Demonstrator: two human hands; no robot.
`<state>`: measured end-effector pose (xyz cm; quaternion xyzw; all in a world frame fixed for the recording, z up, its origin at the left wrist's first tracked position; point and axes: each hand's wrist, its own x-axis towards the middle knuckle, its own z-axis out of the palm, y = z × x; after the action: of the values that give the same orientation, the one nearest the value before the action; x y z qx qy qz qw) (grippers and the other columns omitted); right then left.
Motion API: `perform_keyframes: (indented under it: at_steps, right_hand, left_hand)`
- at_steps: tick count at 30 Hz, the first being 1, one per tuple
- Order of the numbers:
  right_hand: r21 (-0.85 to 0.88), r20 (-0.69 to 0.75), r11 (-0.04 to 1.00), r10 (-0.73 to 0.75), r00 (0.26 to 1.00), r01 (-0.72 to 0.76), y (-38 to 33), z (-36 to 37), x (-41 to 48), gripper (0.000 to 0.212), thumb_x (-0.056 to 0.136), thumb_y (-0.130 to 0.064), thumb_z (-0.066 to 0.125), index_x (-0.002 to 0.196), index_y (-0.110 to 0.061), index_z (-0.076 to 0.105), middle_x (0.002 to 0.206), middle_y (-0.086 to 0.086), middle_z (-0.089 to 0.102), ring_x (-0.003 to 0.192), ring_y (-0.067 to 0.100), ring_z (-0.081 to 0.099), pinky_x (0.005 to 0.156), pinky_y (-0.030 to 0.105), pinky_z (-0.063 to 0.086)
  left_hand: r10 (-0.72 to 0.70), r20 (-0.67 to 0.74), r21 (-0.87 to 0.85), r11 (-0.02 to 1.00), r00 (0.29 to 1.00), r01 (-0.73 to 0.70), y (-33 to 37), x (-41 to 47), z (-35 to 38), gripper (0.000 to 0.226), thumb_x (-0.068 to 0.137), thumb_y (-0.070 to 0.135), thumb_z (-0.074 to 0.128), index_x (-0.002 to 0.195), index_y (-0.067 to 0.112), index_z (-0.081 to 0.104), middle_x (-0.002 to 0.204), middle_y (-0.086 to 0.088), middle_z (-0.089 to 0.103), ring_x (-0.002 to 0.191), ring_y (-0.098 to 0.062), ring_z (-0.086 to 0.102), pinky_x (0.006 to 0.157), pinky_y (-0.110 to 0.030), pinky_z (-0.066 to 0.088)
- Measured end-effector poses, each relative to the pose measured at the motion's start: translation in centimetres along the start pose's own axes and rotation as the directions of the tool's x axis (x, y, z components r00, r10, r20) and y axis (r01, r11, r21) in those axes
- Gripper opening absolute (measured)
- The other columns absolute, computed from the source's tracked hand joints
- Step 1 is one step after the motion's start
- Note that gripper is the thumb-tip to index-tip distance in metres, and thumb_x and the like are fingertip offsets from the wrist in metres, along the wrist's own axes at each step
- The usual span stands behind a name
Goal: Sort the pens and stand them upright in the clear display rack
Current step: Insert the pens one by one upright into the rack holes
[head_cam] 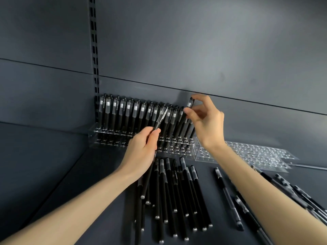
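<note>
Two pinches: left fingers [153, 134] round a matte-black pen [161, 116], right fingers [203, 100] round another pen [190, 103], at the clear perforated rack [109, 137].

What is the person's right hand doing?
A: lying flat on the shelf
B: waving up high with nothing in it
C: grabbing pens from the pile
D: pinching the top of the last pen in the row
D: the right hand pinches the top of the end pen with its fingers, at the right end of the row standing in the clear rack. The left hand holds the other pen.
</note>
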<state>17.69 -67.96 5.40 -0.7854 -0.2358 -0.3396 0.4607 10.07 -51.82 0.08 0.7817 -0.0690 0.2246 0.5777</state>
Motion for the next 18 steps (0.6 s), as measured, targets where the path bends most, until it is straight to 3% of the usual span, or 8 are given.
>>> perform_keyframes:
  at_steps: [7, 13, 15, 18]
  right_hand:
    - [-0.106, 0.132, 0.994, 0.052, 0.990, -0.038, 0.3, 0.5, -1.1, 0.028, 0.088, -0.019, 0.067, 0.116, -0.020, 0.065, 0.081, -0.003, 0.072, 0.075, 0.016, 0.065, 0.089, 0.034, 0.048]
    - [-0.174, 0.127, 0.984, -0.010, 0.992, 0.032, 0.2, 0.1, -1.7, 0.033, 0.088, -0.019, 0.067, 0.120, -0.021, 0.064, 0.082, -0.003, 0.069, 0.067, 0.014, 0.058, 0.078, 0.037, 0.052]
    - [-0.163, 0.077, 0.985, -0.034, 0.996, 0.046, 0.1, -0.3, -2.0, 0.032, 0.088, -0.021, 0.067, 0.120, -0.019, 0.063, 0.079, -0.003, 0.066, 0.066, 0.014, 0.057, 0.072, 0.032, 0.052]
    - [0.099, 0.093, 0.991, 0.082, 0.992, -0.091, -0.6, -0.9, -2.7, 0.023, 0.088, -0.027, 0.066, 0.110, -0.020, 0.063, 0.071, -0.007, 0.065, 0.067, 0.006, 0.060, 0.067, 0.017, 0.048]
  left_hand:
    - [0.005, -0.017, -0.003, 1.000, 1.000, -0.005, -0.1, 0.0, 0.2, 0.036, 0.098, 0.030, 0.042, 0.095, -0.002, 0.058, 0.062, -0.002, 0.049, 0.042, -0.003, 0.037, 0.044, -0.016, 0.033]
    - [-0.052, 0.016, -0.045, 0.998, 0.999, 0.053, -0.1, -0.1, 0.4, 0.028, 0.098, 0.028, 0.046, 0.086, 0.006, 0.058, 0.061, 0.004, 0.052, 0.046, -0.009, 0.037, 0.049, -0.026, 0.032]
    - [-0.032, 0.044, -0.051, 0.998, 0.999, 0.035, 0.0, -0.2, 0.3, 0.024, 0.098, 0.030, 0.045, 0.091, 0.012, 0.059, 0.059, 0.007, 0.052, 0.049, -0.010, 0.039, 0.050, -0.028, 0.033]
    - [-0.016, 0.067, -0.027, 0.999, 0.998, 0.018, 0.3, -0.4, 0.6, 0.022, 0.098, 0.033, 0.042, 0.097, 0.020, 0.060, 0.058, 0.010, 0.052, 0.055, -0.006, 0.045, 0.057, -0.028, 0.042]
